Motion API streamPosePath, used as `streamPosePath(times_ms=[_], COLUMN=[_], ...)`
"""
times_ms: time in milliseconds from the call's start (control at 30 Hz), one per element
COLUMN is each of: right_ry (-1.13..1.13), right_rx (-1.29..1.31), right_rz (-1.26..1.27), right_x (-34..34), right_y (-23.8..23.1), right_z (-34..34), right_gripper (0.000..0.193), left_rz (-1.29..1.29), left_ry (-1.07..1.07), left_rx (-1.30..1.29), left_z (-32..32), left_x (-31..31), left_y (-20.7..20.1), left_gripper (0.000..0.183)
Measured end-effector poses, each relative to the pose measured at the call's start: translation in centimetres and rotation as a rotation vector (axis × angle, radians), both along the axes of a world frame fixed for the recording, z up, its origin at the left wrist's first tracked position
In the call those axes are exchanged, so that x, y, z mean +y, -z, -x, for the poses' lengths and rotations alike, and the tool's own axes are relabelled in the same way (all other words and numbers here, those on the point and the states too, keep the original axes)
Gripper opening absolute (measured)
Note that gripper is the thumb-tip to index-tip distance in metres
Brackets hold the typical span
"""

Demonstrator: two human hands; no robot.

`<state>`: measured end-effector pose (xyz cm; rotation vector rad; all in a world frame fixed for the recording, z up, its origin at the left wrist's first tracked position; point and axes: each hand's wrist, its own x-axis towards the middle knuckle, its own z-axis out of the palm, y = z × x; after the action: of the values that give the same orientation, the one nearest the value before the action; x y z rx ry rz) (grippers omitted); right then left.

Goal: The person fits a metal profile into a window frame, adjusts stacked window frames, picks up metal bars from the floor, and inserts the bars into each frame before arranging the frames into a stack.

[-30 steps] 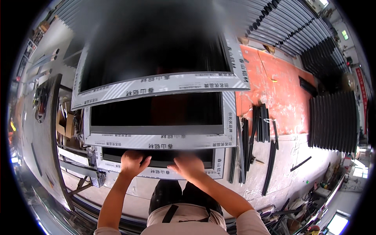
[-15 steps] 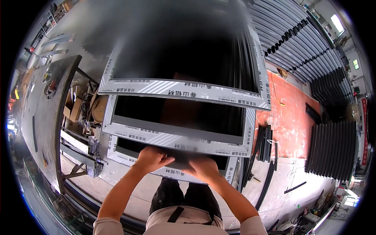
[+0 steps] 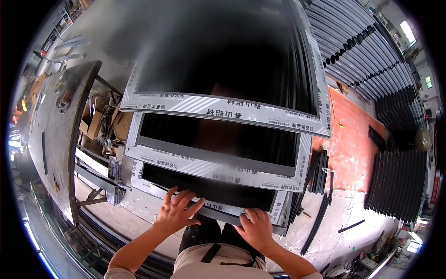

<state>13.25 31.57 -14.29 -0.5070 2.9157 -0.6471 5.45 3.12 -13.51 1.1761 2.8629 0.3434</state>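
Three stepped metal window frames with dark openings stand in front of me, wrapped in printed grey-white film. The lowest frame (image 3: 153,187) is nearest my body. The middle frame (image 3: 186,162) and the large upper frame (image 3: 172,103) overlap behind it. On the near rail of the lowest frame rests my left hand (image 3: 177,211), its fingers spread and the thumb pointing right. Farther right along that rail, my right hand (image 3: 256,228) curls its fingers over the edge; its palm side is hidden.
A grey worktable (image 3: 55,135) stands at the left, with cardboard boxes (image 3: 93,123) beside it. Black profiles (image 3: 318,172) lie at the right near a reddish board (image 3: 353,139). Racked long bars (image 3: 357,42) fill the upper right; a stack of dark profiles (image 3: 395,186) is below.
Both hands have moved apart and down onto the near rail of the lowest frame. My left fingers have spread from a closed pose. The view has shifted slightly.
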Motion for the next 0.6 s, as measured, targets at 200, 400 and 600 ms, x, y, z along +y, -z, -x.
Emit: streamPosePath(times_ms=[200,400,600], right_ry=[0.001,-0.012,0.05], right_rx=[0.172,0.009,0.023], right_rz=[-0.253,-0.157,-0.218], right_x=[1.2,1.9,2.9], right_y=[3.9,4.8,5.6], right_z=[-0.9,-0.4,2.1], right_gripper=[0.057,0.057,0.059], left_rz=[0.104,0.089,0.086], left_ry=[-0.101,-0.081,-0.058], left_rx=[0.125,-0.127,-0.099], left_z=[0.3,1.6,5.1], left_x=[-2.4,-2.5,-1.2], left_y=[5.0,5.1,5.0], left_gripper=[0.039,0.039,0.042])
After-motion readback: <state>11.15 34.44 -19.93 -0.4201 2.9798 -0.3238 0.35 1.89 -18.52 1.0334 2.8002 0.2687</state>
